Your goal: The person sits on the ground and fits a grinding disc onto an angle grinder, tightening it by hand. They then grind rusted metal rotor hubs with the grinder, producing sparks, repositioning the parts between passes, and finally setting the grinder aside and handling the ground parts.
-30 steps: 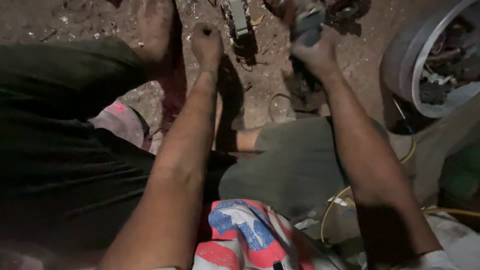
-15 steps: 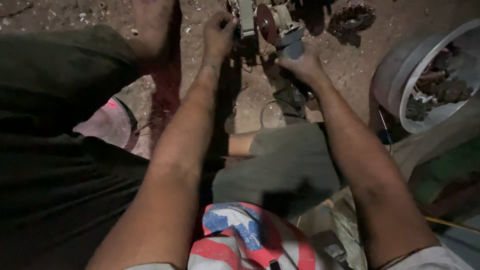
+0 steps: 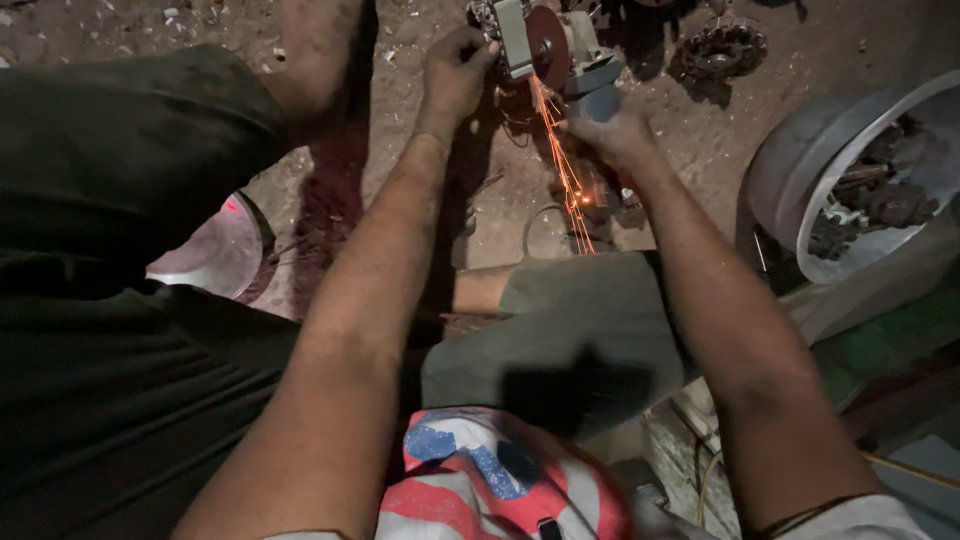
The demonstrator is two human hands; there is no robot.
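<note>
Dirt floor at 12 o'clock: our left hand fingers clamp the metal part against the grinder disc, right hand wraps the angle grinder; we judge steady pressure, sparks clear of legs.

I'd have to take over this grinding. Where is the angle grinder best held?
Probably by the angle grinder's body behind the disc, coming from the right, as the right hand does. Sparks stream toward the person, so keep fingers off that line.
</note>
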